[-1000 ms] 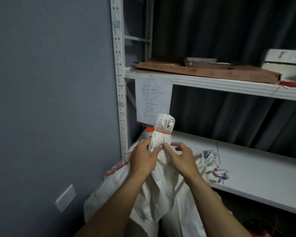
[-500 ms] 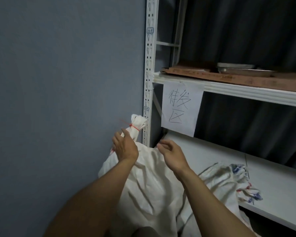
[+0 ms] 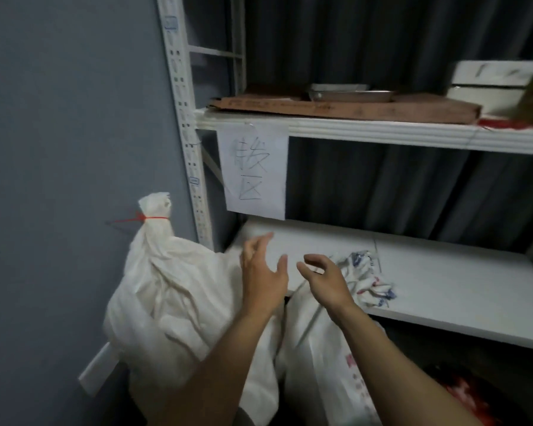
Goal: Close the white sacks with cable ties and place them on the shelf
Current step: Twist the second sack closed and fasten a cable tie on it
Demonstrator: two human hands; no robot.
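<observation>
A full white sack [image 3: 173, 290] stands against the grey wall left of the shelf post, its neck cinched by a red cable tie [image 3: 154, 218]. A second white sack [image 3: 326, 348] with red print leans lower right of it, its open mouth with blue and red print [image 3: 366, 278] draped over the lower shelf [image 3: 443, 287]. My left hand [image 3: 263, 278] hovers with spread fingers between the two sacks, holding nothing. My right hand [image 3: 325, 279] is beside it with loosely curled fingers, just above the second sack's mouth, empty.
A handwritten paper sign [image 3: 254, 170] hangs from the upper shelf [image 3: 382, 132], which carries flat cardboard [image 3: 345, 109], a metal tray [image 3: 351, 93] and a white box [image 3: 499, 87]. A white perforated post [image 3: 185, 124] stands at the left. A wall socket plate [image 3: 99, 370] sits low on the wall.
Both hands have let go of the tied sack and moved right toward the second sack's mouth. The tied sack now rests against the wall. The view has swung back to the right.
</observation>
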